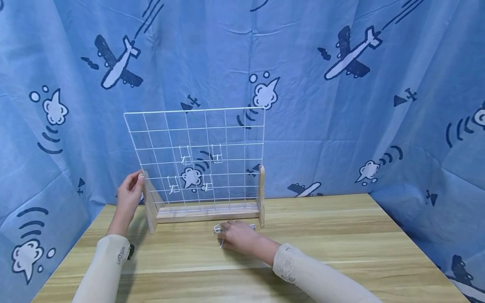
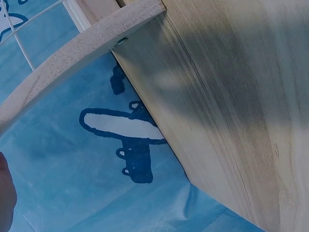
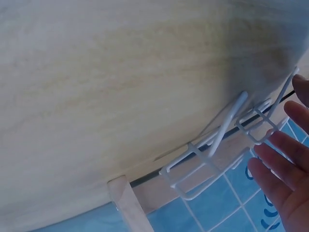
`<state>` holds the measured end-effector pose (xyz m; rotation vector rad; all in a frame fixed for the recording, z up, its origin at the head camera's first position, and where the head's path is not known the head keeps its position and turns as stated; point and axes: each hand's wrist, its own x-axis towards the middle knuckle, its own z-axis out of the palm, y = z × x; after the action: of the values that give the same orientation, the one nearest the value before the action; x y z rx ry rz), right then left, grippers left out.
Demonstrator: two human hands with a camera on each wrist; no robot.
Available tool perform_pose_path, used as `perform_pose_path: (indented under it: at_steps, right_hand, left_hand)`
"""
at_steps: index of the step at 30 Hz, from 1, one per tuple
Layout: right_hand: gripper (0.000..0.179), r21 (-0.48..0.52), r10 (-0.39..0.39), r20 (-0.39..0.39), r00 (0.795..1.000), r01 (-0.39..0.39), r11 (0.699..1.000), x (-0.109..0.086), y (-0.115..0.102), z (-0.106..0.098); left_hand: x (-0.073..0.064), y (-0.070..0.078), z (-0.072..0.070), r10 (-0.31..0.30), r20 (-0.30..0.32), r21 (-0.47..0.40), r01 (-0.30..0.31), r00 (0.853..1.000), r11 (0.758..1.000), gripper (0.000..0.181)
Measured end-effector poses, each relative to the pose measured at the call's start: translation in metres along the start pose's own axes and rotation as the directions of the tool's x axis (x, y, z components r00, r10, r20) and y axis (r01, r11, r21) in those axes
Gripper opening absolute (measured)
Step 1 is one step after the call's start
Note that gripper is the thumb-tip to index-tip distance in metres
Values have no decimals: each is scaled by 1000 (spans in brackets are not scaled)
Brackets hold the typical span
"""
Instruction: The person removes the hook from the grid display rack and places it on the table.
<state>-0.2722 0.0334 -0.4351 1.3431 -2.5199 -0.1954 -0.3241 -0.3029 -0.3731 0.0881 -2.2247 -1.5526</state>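
A white wire grid panel (image 1: 235,126) stands upright in a wooden base (image 1: 208,216) with two side posts. My left hand (image 1: 130,191) pinches the top of the left post (image 1: 150,210), where the grid's edge meets it; only a bit of that hand shows in the left wrist view. On the table before the base lie two white wire hooks, a nearer one (image 3: 193,176) and another (image 3: 256,125) by my fingers. Over them reaches my right hand (image 1: 242,237), fingers loosely extended, its fingertips right at the second hook. Several similar hooks (image 1: 217,158) hang on the grid.
The wood-grain table (image 1: 341,244) extends to both sides of the stand. Behind it hangs a blue curtain (image 1: 295,118) printed with airplanes and clouds, close to the table's back edge. The right post (image 1: 262,195) stands just beyond my right hand.
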Motion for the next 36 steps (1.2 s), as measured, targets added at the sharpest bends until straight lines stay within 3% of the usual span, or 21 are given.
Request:
perform_pose_path:
  at_steps: [4, 10, 15, 20, 28, 36]
  right_hand:
    - [20, 21, -16, -27, 1000, 16, 1000, -1, 2, -2]
    - [10, 8, -44, -178, 983, 46, 999, -1, 5, -11]
    - [10, 19, 25, -263, 964, -21, 1000, -1, 9, -24]
    - [13, 105, 117, -308, 944, -88, 991, -1, 16, -36]
    - [28, 260, 232, -366, 901, -140, 955, 2, 28, -48]
    - [31, 352, 316, -409, 856, -171, 920, 5, 37, -58]
  left_hand:
    - [0, -1, 0, 5, -2, 2, -5, 1000, 1000, 53]
    - [1, -1, 0, 23, -9, -1, -23, 1000, 1000, 52]
    - [1, 0, 0, 32, -9, 2, -32, 999, 999, 53]
    - [0, 0, 1, 33, -8, 6, -33, 999, 999, 53]
    - [1, -2, -1, 19, -4, -7, -19, 1000, 1000, 53]
    - [-1, 0, 1, 24, -4, -8, -24, 1000, 1000, 53]
